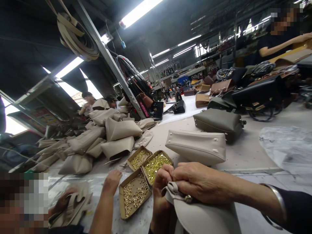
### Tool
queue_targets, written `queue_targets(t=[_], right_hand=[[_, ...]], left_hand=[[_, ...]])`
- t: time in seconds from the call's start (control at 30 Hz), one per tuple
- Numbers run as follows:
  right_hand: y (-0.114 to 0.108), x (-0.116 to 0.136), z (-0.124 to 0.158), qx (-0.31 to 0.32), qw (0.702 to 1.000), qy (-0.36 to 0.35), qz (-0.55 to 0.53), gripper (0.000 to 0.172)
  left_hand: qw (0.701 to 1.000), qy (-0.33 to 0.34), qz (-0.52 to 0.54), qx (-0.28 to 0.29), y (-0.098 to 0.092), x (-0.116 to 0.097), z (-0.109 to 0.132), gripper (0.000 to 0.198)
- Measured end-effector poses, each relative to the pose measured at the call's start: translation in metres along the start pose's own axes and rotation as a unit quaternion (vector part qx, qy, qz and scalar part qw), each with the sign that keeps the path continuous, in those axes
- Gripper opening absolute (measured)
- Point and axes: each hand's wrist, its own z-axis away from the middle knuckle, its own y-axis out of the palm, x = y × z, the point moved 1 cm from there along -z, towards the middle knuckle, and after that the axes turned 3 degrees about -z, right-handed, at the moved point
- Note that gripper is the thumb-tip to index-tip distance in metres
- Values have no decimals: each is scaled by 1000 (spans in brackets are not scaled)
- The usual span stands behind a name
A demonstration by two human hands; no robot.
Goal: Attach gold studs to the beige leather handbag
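Both my hands are pinching the beige bag (pixel 207 216) at its strap end, right in my lap: left hand (pixel 161 185) underneath, right hand (pixel 197 182) gripping over the top. The tray of gold studs (pixel 156 165) sits just ahead-left, nearer my left.

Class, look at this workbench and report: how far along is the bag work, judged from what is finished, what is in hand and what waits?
Done, apparently: a closed beige bag with studs lies on the table, an olive bag behind it. In hand: the left hand and right hand pinch the edge of a beige bag piece, beside trays of gold studs. Left: a heap of unassembled beige pieces.
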Motion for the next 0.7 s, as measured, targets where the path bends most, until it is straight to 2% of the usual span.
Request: queue_targets(t=[0.1,0.17,0.23,0.43,0.6,0.7], right_hand=[[-2,-2,3,-33,999,-7,-32,13],[-3,-3,5,-38,998,-23,-47,10],[-3,-3,4,-38,998,-36,-31,13],[-3,-4,1,-13,999,-32,-7,12],[-5,1,-1,9,998,-41,43,11],[-6,4,-1,4,998,-49,41,14]], left_hand=[[997,6,40,73,43,14,9,51],[991,9,63,117,68,12,19,52],[987,6,75,144,83,9,25,51],[983,-28,100,153,93,5,20,39],[977,-76,148,131,101,-3,21,25],[969,-101,199,104,93,-10,19,26]])
